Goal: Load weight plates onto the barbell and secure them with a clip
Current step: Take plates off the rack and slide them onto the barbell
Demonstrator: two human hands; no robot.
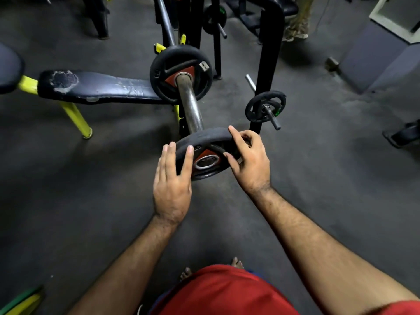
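- barbell point(189, 103): sleeve runs from the rack down toward you; the near end meets the bore of the plate you hold.
- first plate point(181, 73): black with a red hub, already seated far up the sleeve, against the inner end. judged done.
- second plate point(205, 153): same pattern, held at the sleeve's near tip, tilted so its face looks up at you; the steel ring of its bore is open to view, so it seems just started on the bar or about to be. judged in hand, not yet slid home.
- clip: none that you can pick out in view; securing is still to come.
- left hand point(172, 180): flat against the plate's left rim, fingers point(188, 155) straight and lightly spread, pushing rather than gripping.
- right hand point(248, 159): curled over the right rim, index finger along the top edge, thumb hooked into a handle opening, the rest folded behind.
- both forearms reach forward, roughly level, converging on the plate.
- nearby: worn bench point(95, 87) to the left, small plate on a storage peg point(266, 109) to the right.
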